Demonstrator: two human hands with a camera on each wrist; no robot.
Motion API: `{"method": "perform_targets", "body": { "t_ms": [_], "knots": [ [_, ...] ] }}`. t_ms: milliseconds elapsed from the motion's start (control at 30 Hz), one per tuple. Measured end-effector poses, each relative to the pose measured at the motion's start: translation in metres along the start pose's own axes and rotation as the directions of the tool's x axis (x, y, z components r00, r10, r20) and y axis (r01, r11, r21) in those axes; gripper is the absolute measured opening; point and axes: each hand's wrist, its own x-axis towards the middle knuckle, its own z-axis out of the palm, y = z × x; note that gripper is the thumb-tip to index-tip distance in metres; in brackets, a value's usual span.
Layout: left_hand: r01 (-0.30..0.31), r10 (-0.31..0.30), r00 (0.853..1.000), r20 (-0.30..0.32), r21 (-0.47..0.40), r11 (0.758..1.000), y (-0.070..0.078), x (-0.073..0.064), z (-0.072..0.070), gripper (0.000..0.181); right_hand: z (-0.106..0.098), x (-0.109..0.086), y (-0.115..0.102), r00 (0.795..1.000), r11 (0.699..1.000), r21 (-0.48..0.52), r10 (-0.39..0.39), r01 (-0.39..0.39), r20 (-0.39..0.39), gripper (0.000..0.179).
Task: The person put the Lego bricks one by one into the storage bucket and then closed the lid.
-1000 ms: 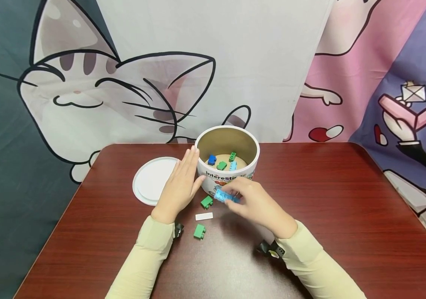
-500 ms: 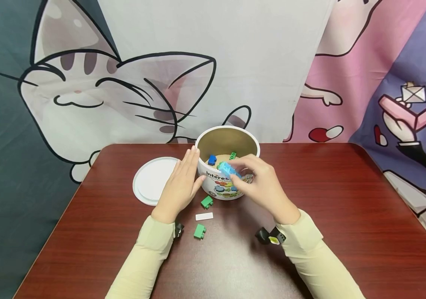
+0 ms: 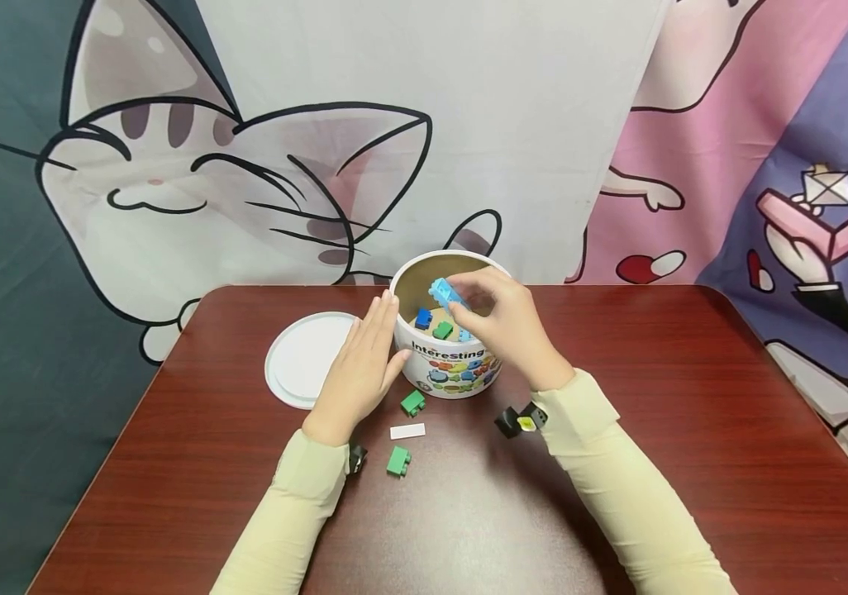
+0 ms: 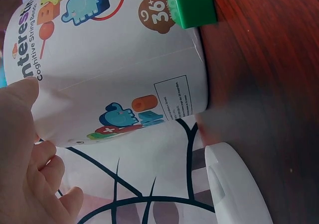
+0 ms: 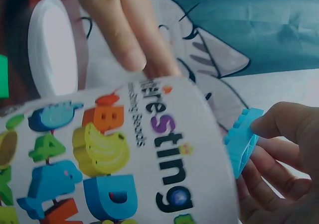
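My right hand (image 3: 509, 318) pinches a light blue toy brick (image 3: 445, 292) between thumb and fingers, above the mouth of a white printed tub (image 3: 446, 372). In the right wrist view the studded brick (image 5: 244, 137) shows beside the tub's rim. My left hand (image 3: 360, 368) lies with straight fingers against the tub's left side; its thumb touches the wall in the left wrist view. Inside the tub are a dark blue brick (image 3: 422, 318), a green brick (image 3: 442, 330) and a light blue brick (image 3: 464, 335), partly hidden by my right hand.
A white round lid (image 3: 305, 364) lies left of the tub, partly behind my left hand. In front of the tub are a green brick (image 3: 412, 403), a flat white piece (image 3: 407, 431) and another green brick (image 3: 397, 461). A printed cloth (image 3: 528, 124) hangs behind the table.
My right hand has lifted the light blue brick from beside the tub's front, up and forward over the opening. My left hand has stayed at the tub's side.
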Motion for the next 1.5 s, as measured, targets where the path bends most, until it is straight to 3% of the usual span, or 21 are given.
{"method": "perform_targets", "body": {
  "t_ms": [300,467,600,833,1067,1267,1500],
  "knots": [
    [-0.006,0.006,1.0,0.003,0.007,1.0,0.001,0.0,-0.001,0.073,0.013,0.023,0.015,0.982,0.977,-0.135,0.178,-0.167,0.07,0.024],
    [-0.009,0.009,1.0,-0.001,0.004,1.0,0.001,0.0,-0.001,0.073,0.017,0.028,0.018,0.968,0.947,-0.214,0.251,-0.241,0.018,0.027],
    [-0.003,0.003,1.0,0.006,0.007,1.0,0.001,0.0,-0.001,0.072,0.015,0.027,0.017,0.966,0.944,-0.209,0.258,-0.257,-0.021,0.026],
    [0.005,-0.005,1.0,0.009,0.008,1.0,0.001,0.0,-0.001,0.072,0.003,0.016,0.008,0.973,0.967,-0.131,0.205,-0.219,-0.107,0.02],
    [-0.002,0.002,1.0,0.0,0.007,1.0,0.002,0.001,-0.001,0.073,-0.006,-0.003,-0.004,0.981,0.99,-0.063,0.115,-0.126,-0.156,0.016],
    [0.001,-0.001,1.0,0.003,0.005,1.0,0.002,0.0,-0.001,0.072,-0.005,-0.026,-0.018,0.994,1.0,-0.001,-0.026,0.026,-0.109,0.015],
    [-0.003,0.003,1.0,-0.005,0.012,1.0,0.0,0.001,0.0,0.073,0.008,-0.055,-0.024,0.99,0.989,0.047,-0.14,0.14,-0.009,0.017]
  ]
}}
